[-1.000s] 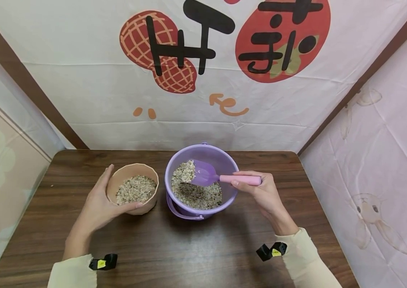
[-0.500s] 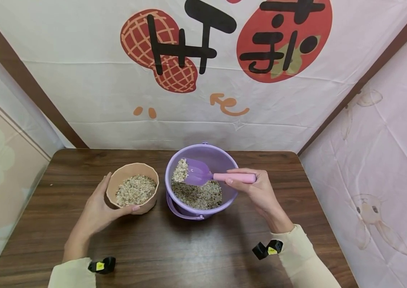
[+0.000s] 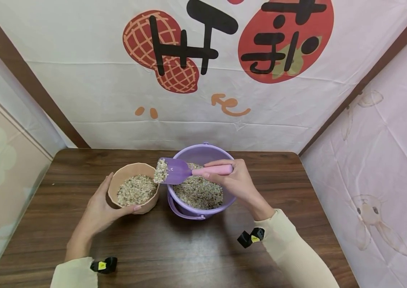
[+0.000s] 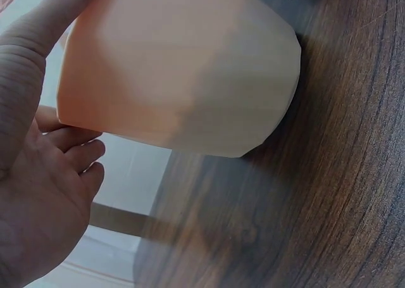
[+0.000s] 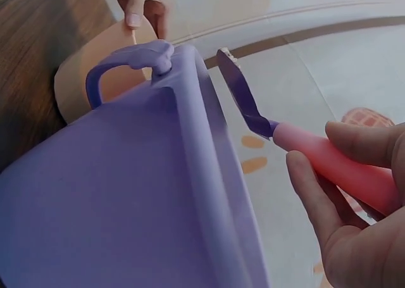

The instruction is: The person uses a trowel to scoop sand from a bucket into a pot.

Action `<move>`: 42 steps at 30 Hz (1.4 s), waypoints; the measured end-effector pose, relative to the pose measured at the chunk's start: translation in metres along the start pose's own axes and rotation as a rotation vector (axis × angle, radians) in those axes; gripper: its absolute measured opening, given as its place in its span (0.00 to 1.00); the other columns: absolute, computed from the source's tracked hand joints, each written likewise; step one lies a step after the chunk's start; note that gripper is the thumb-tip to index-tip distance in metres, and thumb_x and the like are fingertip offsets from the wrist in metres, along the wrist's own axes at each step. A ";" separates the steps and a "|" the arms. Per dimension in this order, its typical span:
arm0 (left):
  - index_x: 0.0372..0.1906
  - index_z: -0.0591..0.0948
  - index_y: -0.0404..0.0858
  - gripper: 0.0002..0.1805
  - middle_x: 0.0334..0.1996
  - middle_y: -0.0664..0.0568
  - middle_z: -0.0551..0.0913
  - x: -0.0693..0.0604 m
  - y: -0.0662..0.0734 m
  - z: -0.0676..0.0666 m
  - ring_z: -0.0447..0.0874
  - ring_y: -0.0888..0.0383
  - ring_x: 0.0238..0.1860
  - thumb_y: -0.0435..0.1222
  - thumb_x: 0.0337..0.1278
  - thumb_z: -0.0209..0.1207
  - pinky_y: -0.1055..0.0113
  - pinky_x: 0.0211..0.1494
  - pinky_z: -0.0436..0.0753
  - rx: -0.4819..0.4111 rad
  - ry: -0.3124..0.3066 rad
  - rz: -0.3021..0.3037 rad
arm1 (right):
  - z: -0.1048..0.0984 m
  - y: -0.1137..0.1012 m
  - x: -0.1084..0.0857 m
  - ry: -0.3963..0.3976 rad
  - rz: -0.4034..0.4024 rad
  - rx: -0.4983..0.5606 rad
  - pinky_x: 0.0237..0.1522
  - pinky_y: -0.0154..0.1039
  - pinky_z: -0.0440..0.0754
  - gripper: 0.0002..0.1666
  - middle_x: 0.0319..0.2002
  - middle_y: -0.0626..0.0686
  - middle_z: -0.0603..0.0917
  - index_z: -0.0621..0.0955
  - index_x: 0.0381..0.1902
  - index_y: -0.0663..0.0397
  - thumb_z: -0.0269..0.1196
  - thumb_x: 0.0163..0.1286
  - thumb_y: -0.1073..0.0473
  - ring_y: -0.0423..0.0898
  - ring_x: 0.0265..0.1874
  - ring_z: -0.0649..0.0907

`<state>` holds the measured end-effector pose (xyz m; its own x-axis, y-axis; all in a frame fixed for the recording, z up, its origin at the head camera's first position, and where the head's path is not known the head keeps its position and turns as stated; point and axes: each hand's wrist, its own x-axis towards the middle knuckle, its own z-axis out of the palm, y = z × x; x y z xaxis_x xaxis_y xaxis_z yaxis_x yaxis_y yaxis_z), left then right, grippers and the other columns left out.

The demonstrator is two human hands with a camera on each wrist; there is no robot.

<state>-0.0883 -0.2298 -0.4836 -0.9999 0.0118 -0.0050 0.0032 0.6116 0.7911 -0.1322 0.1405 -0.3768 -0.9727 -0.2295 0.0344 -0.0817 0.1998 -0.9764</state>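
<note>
My right hand (image 3: 237,182) pinches the pink handle (image 3: 215,170) of a purple shovel (image 3: 178,171). Pale grains (image 3: 161,171) lie on the blade's front end, between the purple bucket (image 3: 203,149) and the peach pot (image 3: 118,180). More grains fill the lower part of both containers. Around the pot's left side my left hand (image 3: 99,214) grips with thumb and fingers spread; in the left wrist view the pot (image 4: 183,66) stands on the table. The right wrist view shows the shovel blade (image 5: 239,88) above the bucket's rim (image 5: 196,142).
The bucket's purple handle (image 3: 185,216) hangs down at its front left. A brown wooden table (image 3: 189,256) carries both containers, close to its back edge. Behind it hangs a printed white cloth (image 3: 99,92), with printed panels on both sides.
My right hand has moved left with the shovel, bringing its loaded blade from inside the bucket's outline to the pot's right rim. My left hand has stayed almost still on the pot.
</note>
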 end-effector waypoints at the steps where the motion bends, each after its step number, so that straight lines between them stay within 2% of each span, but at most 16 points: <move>1: 0.83 0.42 0.40 0.74 0.79 0.33 0.47 0.000 0.000 0.000 0.48 0.28 0.75 0.54 0.39 0.80 0.25 0.67 0.58 -0.001 -0.002 -0.001 | 0.002 -0.001 0.002 -0.007 -0.010 -0.012 0.32 0.32 0.81 0.16 0.35 0.52 0.91 0.90 0.44 0.60 0.77 0.58 0.61 0.43 0.37 0.83; 6: 0.83 0.43 0.40 0.74 0.79 0.33 0.48 0.001 0.000 0.001 0.50 0.28 0.75 0.55 0.38 0.80 0.25 0.66 0.59 -0.002 0.005 -0.001 | 0.012 -0.008 0.012 -0.040 -0.046 -0.086 0.27 0.30 0.77 0.15 0.33 0.47 0.91 0.91 0.43 0.57 0.77 0.58 0.59 0.39 0.33 0.82; 10: 0.83 0.43 0.40 0.74 0.79 0.33 0.48 0.001 0.000 0.002 0.50 0.28 0.75 0.55 0.38 0.80 0.25 0.66 0.59 -0.007 0.008 -0.001 | 0.018 -0.014 0.017 -0.037 -0.061 -0.191 0.24 0.30 0.71 0.12 0.31 0.40 0.90 0.92 0.41 0.51 0.77 0.59 0.56 0.36 0.28 0.78; 13: 0.83 0.43 0.40 0.74 0.79 0.33 0.48 0.001 0.000 0.002 0.50 0.28 0.75 0.55 0.38 0.80 0.25 0.66 0.59 -0.011 0.008 -0.003 | 0.022 -0.018 0.018 -0.034 -0.071 -0.255 0.21 0.31 0.70 0.12 0.30 0.38 0.90 0.92 0.42 0.51 0.77 0.59 0.56 0.36 0.23 0.77; 16: 0.83 0.43 0.41 0.74 0.79 0.33 0.48 0.000 0.000 0.002 0.50 0.28 0.75 0.55 0.38 0.81 0.26 0.66 0.60 -0.012 0.008 -0.005 | 0.024 -0.021 0.019 -0.042 -0.086 -0.268 0.23 0.31 0.75 0.11 0.31 0.38 0.90 0.92 0.41 0.50 0.77 0.59 0.57 0.37 0.24 0.81; 21: 0.83 0.43 0.41 0.74 0.79 0.33 0.48 0.000 0.001 0.002 0.50 0.28 0.75 0.54 0.38 0.81 0.25 0.67 0.59 -0.019 0.005 -0.003 | 0.028 -0.028 0.018 -0.031 -0.135 -0.300 0.34 0.32 0.82 0.09 0.31 0.39 0.90 0.92 0.38 0.49 0.78 0.57 0.59 0.36 0.34 0.86; 30: 0.83 0.43 0.42 0.74 0.80 0.34 0.48 0.000 -0.001 0.002 0.49 0.28 0.75 0.53 0.38 0.81 0.25 0.67 0.58 -0.040 0.005 0.002 | 0.035 -0.040 0.012 0.007 -0.218 -0.440 0.32 0.34 0.83 0.10 0.31 0.41 0.90 0.92 0.36 0.48 0.79 0.55 0.61 0.34 0.32 0.85; 42: 0.83 0.43 0.41 0.74 0.79 0.33 0.49 0.000 -0.001 0.003 0.51 0.28 0.75 0.53 0.38 0.81 0.25 0.66 0.59 -0.033 0.010 -0.003 | 0.040 -0.043 0.008 0.005 -0.475 -0.563 0.38 0.34 0.82 0.12 0.33 0.47 0.90 0.91 0.36 0.55 0.79 0.52 0.67 0.39 0.34 0.86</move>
<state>-0.0881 -0.2282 -0.4862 -1.0000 0.0021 -0.0016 -0.0001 0.5854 0.8107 -0.1280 0.0914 -0.3427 -0.8058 -0.4087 0.4285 -0.5920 0.5391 -0.5990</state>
